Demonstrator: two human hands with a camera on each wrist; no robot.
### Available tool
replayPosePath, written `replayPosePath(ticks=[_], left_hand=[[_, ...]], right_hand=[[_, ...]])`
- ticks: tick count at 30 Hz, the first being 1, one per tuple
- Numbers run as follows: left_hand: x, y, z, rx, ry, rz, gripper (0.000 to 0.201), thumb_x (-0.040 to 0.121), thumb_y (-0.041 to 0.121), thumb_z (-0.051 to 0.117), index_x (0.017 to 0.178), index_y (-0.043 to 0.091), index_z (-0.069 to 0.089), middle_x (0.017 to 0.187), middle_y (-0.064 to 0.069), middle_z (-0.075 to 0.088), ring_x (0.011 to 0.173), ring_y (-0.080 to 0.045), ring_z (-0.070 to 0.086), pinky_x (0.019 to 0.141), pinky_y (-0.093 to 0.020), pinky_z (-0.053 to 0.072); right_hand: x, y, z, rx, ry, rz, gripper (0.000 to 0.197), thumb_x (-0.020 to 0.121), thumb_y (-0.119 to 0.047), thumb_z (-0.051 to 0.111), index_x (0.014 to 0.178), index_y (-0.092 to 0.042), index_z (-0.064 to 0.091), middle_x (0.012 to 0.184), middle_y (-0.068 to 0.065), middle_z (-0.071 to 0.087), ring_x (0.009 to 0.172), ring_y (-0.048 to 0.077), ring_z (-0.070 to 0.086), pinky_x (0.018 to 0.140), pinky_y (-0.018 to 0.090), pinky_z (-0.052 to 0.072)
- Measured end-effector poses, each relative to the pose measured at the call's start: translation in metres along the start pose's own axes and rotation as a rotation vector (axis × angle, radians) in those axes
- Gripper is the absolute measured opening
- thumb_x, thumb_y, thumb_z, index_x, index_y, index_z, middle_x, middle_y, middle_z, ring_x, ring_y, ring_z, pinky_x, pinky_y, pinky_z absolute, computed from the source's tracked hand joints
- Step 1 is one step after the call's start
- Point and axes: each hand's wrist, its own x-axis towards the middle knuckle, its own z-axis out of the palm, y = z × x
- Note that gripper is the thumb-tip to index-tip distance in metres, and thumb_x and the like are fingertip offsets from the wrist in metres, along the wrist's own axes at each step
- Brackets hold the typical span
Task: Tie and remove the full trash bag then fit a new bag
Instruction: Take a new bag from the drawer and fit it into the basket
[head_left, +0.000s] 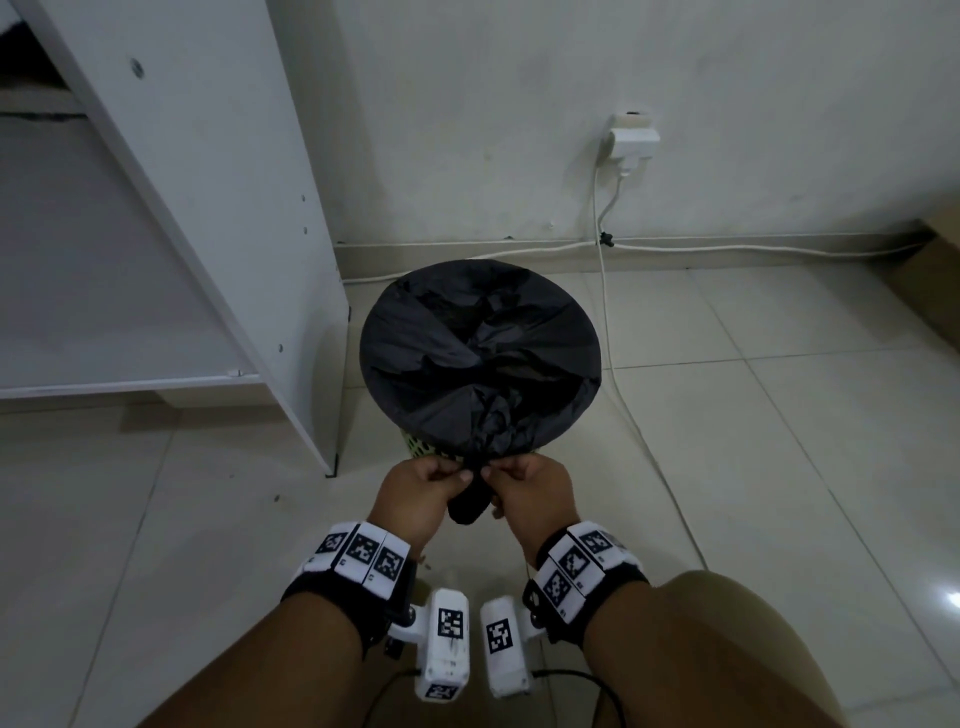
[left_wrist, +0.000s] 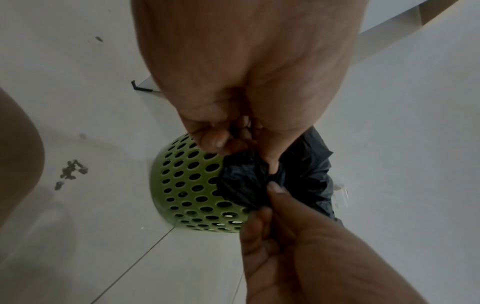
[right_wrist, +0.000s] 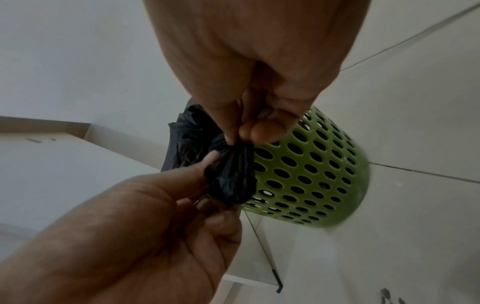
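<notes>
A green perforated bin (head_left: 423, 448) stands on the tiled floor, its mouth covered by a black trash bag (head_left: 480, 353) stretched over the rim. At the near rim the bag's slack is gathered into a bunched tail (head_left: 467, 506). My left hand (head_left: 426, 486) and right hand (head_left: 524, 483) meet there and both pinch this bunch. In the left wrist view the left hand (left_wrist: 246, 156) pinches the bunch (left_wrist: 244, 181) from above, beside the bin (left_wrist: 187, 185). The right wrist view shows the right hand (right_wrist: 239, 137) pinching the top of the bunch (right_wrist: 231, 176) against the bin (right_wrist: 311, 168).
A white shelf unit (head_left: 182, 208) stands close to the bin's left. A wall socket (head_left: 631, 140) feeds a white cable (head_left: 608, 312) that runs down past the bin's right side. A cardboard box (head_left: 930, 270) sits far right. Dark crumbs (left_wrist: 70, 170) lie on the floor.
</notes>
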Motion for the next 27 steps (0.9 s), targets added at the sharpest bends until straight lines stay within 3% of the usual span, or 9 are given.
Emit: replayPosePath(ticks=[2, 6, 12, 15, 17, 19, 22, 25, 27], left_hand=[[-0.003, 0.0, 0.001, -0.02, -0.017, 0.027, 0.001, 0.087, 0.007, 0.072, 0.086, 0.007, 0.074, 0.074, -0.007, 0.074, 0.062, -0.011, 0.066, 0.059, -0.024, 0.05], [-0.006, 0.0, 0.001, -0.204, -0.047, -0.013, 0.014, 0.092, 0.005, 0.065, 0.095, -0.006, 0.073, 0.088, -0.028, 0.074, 0.08, -0.035, 0.072, 0.075, -0.038, 0.061], [-0.007, 0.006, 0.005, -0.191, -0.024, 0.015, 0.003, 0.089, 0.004, 0.07, 0.092, 0.002, 0.071, 0.087, -0.022, 0.075, 0.076, -0.033, 0.074, 0.071, -0.039, 0.062], [-0.006, 0.01, 0.007, -0.231, 0.003, -0.022, 0.01, 0.088, 0.005, 0.071, 0.095, -0.002, 0.071, 0.083, -0.022, 0.075, 0.07, -0.031, 0.074, 0.067, -0.037, 0.062], [-0.005, 0.011, 0.006, -0.239, 0.012, -0.038, 0.01, 0.09, 0.005, 0.07, 0.092, -0.005, 0.07, 0.078, -0.023, 0.074, 0.065, -0.029, 0.073, 0.061, -0.031, 0.06], [-0.004, 0.009, 0.004, -0.191, 0.052, -0.017, 0.01, 0.088, 0.005, 0.071, 0.085, -0.004, 0.07, 0.074, -0.023, 0.073, 0.064, -0.031, 0.072, 0.057, -0.03, 0.058], [-0.001, 0.004, -0.001, -0.137, 0.183, 0.029, 0.012, 0.085, 0.003, 0.073, 0.074, 0.0, 0.068, 0.067, -0.019, 0.073, 0.06, -0.028, 0.071, 0.052, -0.029, 0.054], [0.001, 0.001, -0.006, -0.275, 0.251, 0.031, 0.009, 0.084, -0.004, 0.07, 0.076, -0.004, 0.066, 0.069, -0.017, 0.071, 0.061, -0.019, 0.07, 0.06, -0.029, 0.058], [0.0, 0.002, -0.01, -0.444, 0.274, 0.013, 0.006, 0.084, -0.007, 0.069, 0.078, -0.006, 0.067, 0.075, -0.019, 0.069, 0.073, -0.022, 0.071, 0.076, -0.031, 0.061]], right_hand=[[0.001, -0.003, 0.002, 0.121, 0.0, 0.044, 0.008, 0.085, 0.001, 0.067, 0.08, 0.002, 0.074, 0.073, 0.016, 0.074, 0.065, 0.031, 0.07, 0.062, 0.037, 0.059], [0.004, -0.007, 0.006, 0.252, 0.028, 0.146, 0.003, 0.078, 0.005, 0.072, 0.077, 0.003, 0.074, 0.078, 0.023, 0.074, 0.076, 0.04, 0.073, 0.073, 0.049, 0.062], [0.0, -0.012, 0.002, 0.38, -0.169, 0.199, 0.021, 0.086, 0.002, 0.063, 0.087, 0.022, 0.062, 0.085, 0.034, 0.065, 0.082, 0.036, 0.067, 0.079, 0.043, 0.06], [-0.004, -0.017, -0.004, 0.344, -0.258, 0.217, 0.02, 0.087, -0.004, 0.061, 0.092, 0.013, 0.069, 0.095, 0.03, 0.069, 0.088, 0.036, 0.067, 0.084, 0.042, 0.056], [-0.006, -0.023, -0.013, 0.215, -0.283, 0.19, 0.019, 0.088, -0.012, 0.063, 0.094, -0.001, 0.077, 0.1, 0.016, 0.075, 0.093, 0.028, 0.07, 0.086, 0.039, 0.055], [-0.007, -0.031, -0.026, -0.061, -0.247, 0.04, 0.019, 0.089, -0.02, 0.064, 0.087, -0.007, 0.078, 0.09, 0.009, 0.075, 0.087, 0.018, 0.068, 0.079, 0.034, 0.053], [-0.004, -0.038, -0.047, -0.55, -0.038, -0.376, 0.023, 0.085, -0.036, 0.071, 0.08, -0.013, 0.071, 0.077, 0.003, 0.068, 0.074, 0.012, 0.06, 0.068, 0.026, 0.045], [0.006, -0.039, -0.063, -0.922, 0.086, -0.719, 0.048, 0.074, -0.054, 0.067, 0.115, -0.028, 0.066, 0.118, 0.0, 0.061, 0.111, 0.022, 0.054, 0.09, 0.037, 0.045], [0.015, -0.037, -0.068, -1.124, 0.047, -0.797, 0.057, 0.074, -0.062, 0.058, 0.124, -0.035, 0.063, 0.139, 0.005, 0.052, 0.133, 0.032, 0.042, 0.103, 0.048, 0.036]])
